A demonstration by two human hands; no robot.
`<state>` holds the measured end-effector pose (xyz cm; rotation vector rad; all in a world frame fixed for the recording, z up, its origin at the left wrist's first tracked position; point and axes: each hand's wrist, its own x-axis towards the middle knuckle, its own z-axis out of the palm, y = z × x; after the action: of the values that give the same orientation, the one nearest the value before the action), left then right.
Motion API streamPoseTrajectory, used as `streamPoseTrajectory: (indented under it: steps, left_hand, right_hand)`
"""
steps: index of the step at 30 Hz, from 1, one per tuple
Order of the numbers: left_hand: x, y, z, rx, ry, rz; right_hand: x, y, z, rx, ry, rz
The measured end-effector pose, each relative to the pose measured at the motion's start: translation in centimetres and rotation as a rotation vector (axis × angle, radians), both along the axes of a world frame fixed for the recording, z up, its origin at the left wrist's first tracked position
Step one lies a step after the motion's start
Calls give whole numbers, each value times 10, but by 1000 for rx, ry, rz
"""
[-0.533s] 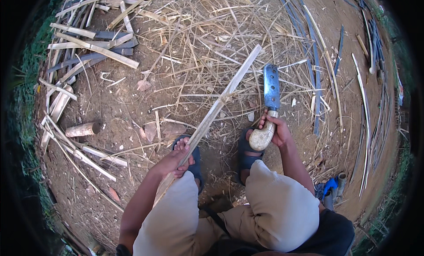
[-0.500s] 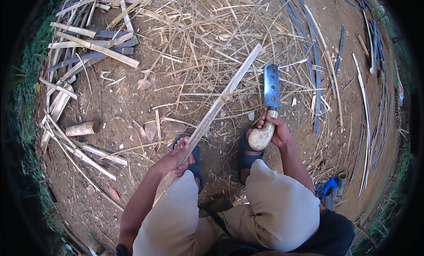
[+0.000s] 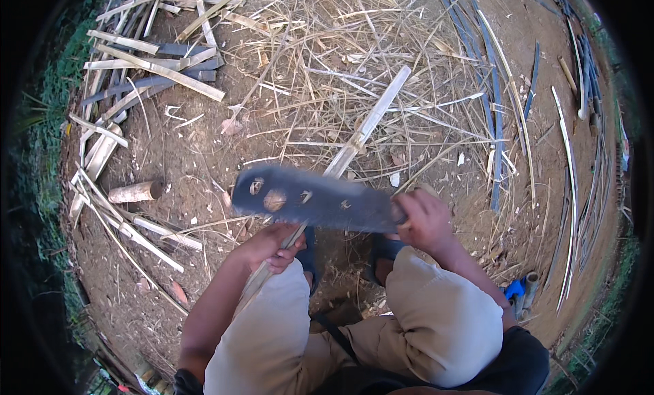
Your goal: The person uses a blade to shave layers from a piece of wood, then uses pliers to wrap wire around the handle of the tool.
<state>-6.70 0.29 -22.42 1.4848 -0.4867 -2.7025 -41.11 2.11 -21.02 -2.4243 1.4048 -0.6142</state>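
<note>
My left hand (image 3: pixel 276 248) is closed around a long split bamboo strip (image 3: pixel 376 115), which slants from beside my left knee up and away to the right. In my right hand (image 3: pixel 426 221) is the grip of a machete (image 3: pixel 317 199), its broad dark blade pierced by several holes. The blade lies across the strip in this view, just beyond my left hand, and hides the strip's middle. Motion blurs the blade, so I cannot tell if it touches the strip. Most of the handle is hidden behind my right fingers.
Thin shavings (image 3: pixel 327 54) litter the ground ahead. Bamboo slats (image 3: pixel 160 74) are piled at the far left, with a short log piece (image 3: pixel 135 192) nearer. Long dark strips (image 3: pixel 492 109) lie on the right. A blue item (image 3: pixel 514 289) and cut tubes (image 3: pixel 531 286) sit beside my right knee.
The machete has swung from pointing away on the right to lying leftward across the bamboo strip. My right hand has risen and turned over; my left hand keeps its hold.
</note>
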Motion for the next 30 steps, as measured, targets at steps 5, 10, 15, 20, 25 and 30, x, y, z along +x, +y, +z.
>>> streamPoseTrajectory:
  steps: [5, 10, 15, 20, 25, 30]
  left_hand:
    - [13, 13, 4, 78, 2, -8]
    - [12, 30, 14, 9, -66, -58]
    - [21, 32, 14, 7, -91, -75]
    - [30, 38, 25, -43, -105, -130]
    - [35, 39, 32, -98, -195, -113]
    - [26, 36, 24, -109, -239, -126]
  right_hand:
    - [-23, -1, -37, 123, 308, -6]
    - [-79, -34, -82, 302, 415, -343]
    - [-52, -20, -84, 295, 375, -221]
    - [-102, -63, -113, 199, 547, -326]
    - [-92, -78, -109, 447, 517, -553]
    - [-24, -28, -86, 67, 302, 81]
